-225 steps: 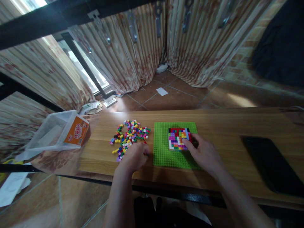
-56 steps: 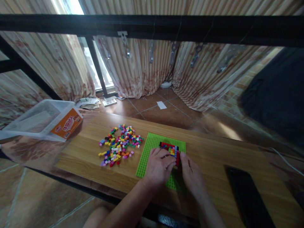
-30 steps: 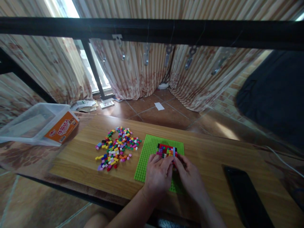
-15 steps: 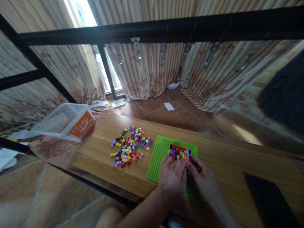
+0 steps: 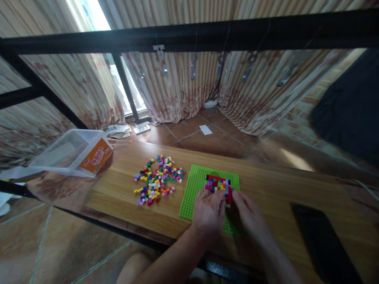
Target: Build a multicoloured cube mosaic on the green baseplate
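A: Where is the square panel of small multicoloured plastic blocks [image 5: 217, 183]?

B: Partly under the left hand [image 5: 209, 213], which hides its near part, and just left of the right hand [image 5: 248, 209]. Beneath both is the flat green studded plastic baseplate [image 5: 189, 195], lying on the brown wood-grain counter [image 5: 266, 177].

A: How do the hands stand?

B: The left is bunched, fingertips close together; whether it pinches a block I can't tell. The right is narrow, thumb and fingers at the panel's red edge; contact there is hard to make out.

A: How should this fitting be done well?

B: I'd brace that edge with the right hand, line up the studs, then press straight down with the left. A sideways push could shear a row loose.

A: And the scattered heap of small coloured plastic blocks [image 5: 158, 179]?

B: Beyond and left of the left hand, well apart from it.
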